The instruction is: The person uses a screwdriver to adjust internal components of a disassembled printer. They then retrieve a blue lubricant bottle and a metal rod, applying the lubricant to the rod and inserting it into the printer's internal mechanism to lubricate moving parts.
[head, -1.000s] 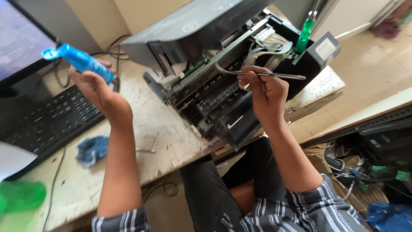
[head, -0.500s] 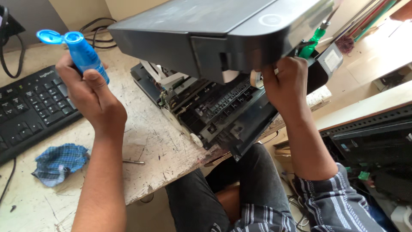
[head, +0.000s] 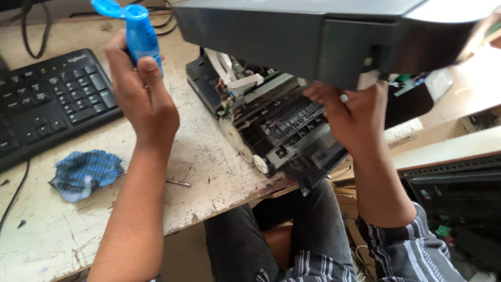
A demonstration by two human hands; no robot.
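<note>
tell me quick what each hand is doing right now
Left hand: closed around a blue bottle.
Right hand: gripping the underside of the raised printer lid.

Blue bottle (head: 136,36) was held upright, cap flipped open, above worn table edge. Open printer (head: 271,125) was lying tilted on table, black insides shown, grey lid (head: 313,36) lifted over it.
</note>
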